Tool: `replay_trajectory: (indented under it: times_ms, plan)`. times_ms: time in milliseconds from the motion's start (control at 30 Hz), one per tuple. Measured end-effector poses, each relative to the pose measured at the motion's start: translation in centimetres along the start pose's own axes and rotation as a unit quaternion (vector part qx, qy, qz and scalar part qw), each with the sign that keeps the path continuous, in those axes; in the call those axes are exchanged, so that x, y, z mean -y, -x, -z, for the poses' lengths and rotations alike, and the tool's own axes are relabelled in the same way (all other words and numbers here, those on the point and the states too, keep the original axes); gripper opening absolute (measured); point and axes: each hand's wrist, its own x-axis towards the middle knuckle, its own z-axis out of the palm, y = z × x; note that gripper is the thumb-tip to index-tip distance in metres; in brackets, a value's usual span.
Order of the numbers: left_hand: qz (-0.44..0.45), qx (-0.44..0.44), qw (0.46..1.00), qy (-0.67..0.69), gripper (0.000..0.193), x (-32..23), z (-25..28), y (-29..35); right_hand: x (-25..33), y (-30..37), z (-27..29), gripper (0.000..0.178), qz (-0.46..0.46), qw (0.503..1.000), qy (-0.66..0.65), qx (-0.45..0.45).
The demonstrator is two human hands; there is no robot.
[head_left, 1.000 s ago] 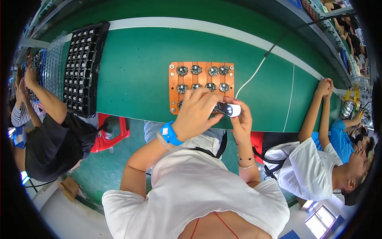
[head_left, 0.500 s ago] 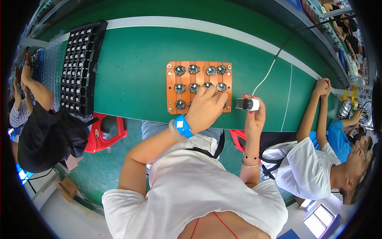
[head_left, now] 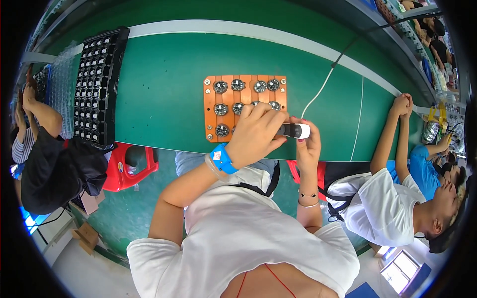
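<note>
An orange block lies on the green table in front of me, holding rows of small round dark parts with shiny tops. My right hand grips a corded white handheld device with a black end, just beyond the block's near right corner. My left hand, with a blue band at the wrist, is over the block's near right side. Its bent fingers and thumb close around the device's black end. What lies between those fingertips is hidden. The hand also covers several of the round parts.
The device's cable runs up and away to the right. At the far left stands a black tray of small white-and-black pieces, beside clear bubble wrap. A person's clasped hands rest at the table's right edge. Another person sits at left.
My left hand has lifted from the round parts and turned toward the device. My right hand has brought the device left, so its black end meets the left fingers.
</note>
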Motion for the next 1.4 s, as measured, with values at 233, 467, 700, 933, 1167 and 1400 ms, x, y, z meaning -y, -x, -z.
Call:
replay_trajectory:
  times_ms: [233, 467, 700, 933, 1167, 1400]
  plan:
    - [0.015, 0.016, 1.0, -0.014, 0.043, 0.5, 0.0, 0.6, -0.3, -0.1, 0.0, 0.037, 0.004, 1.0, -0.027, -0.008]
    - [-0.008, -0.001, 1.0, -0.016, 0.031, 0.9, -0.1, 0.5, -0.4, -0.2, 0.0, 0.037, 0.003, 0.999, -0.032, -0.012]
    - [0.001, -0.03, 1.0, 0.005, 0.012, 1.5, -0.3, 0.6, -0.3, 0.0, -0.1, 0.044, -0.009, 0.997, -0.077, 0.003]
    - [0.013, -0.037, 0.999, -0.01, 0.01, 1.5, 0.2, 0.5, -0.1, -0.1, -0.3, 0.045, -0.002, 0.996, -0.088, 0.002]
    - [0.032, 0.036, 0.999, 0.024, 0.02, 1.9, 1.5, 0.6, 0.1, -0.2, -0.6, 0.047, -0.008, 0.995, -0.098, -0.02]
    - [-0.024, 0.024, 0.999, 0.031, 0.031, 2.1, 1.8, 0.9, 0.2, -0.2, -0.7, 0.047, -0.02, 0.993, -0.114, -0.023]
